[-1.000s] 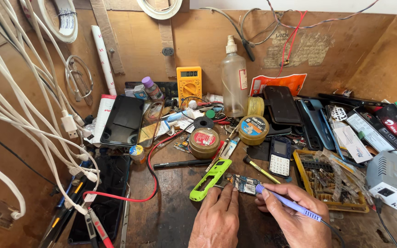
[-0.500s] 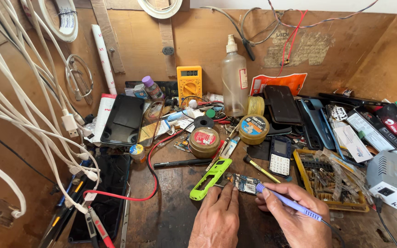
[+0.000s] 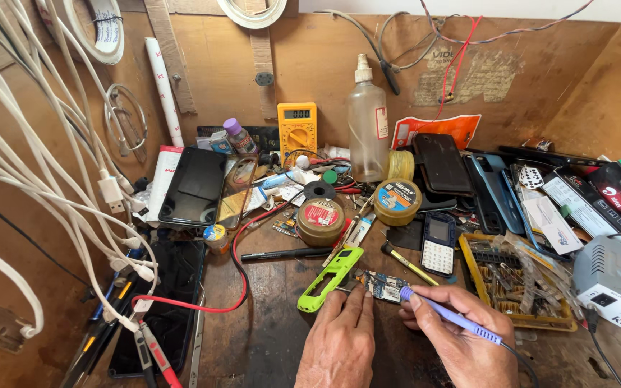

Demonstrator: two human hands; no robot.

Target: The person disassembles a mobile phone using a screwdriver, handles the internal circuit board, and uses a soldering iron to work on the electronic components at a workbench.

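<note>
Head view shows your left hand (image 3: 339,345) pressing its fingertips on the small circuit board (image 3: 381,286), which lies on the desk (image 3: 267,338) just beside the green tool (image 3: 328,279). Your right hand (image 3: 461,341) grips the purple soldering iron (image 3: 448,317), tip at the board's right end.

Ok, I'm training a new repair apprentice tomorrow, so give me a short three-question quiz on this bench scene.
1. True or false: the right hand holds a purple-handled soldering iron.
2. What do the left hand's fingers press on?
3. The lime-green plastic frame lies: A) left of the small blue circuit board, B) right of it.

Key: 1 true; 2 the circuit board; 3 A.
</note>
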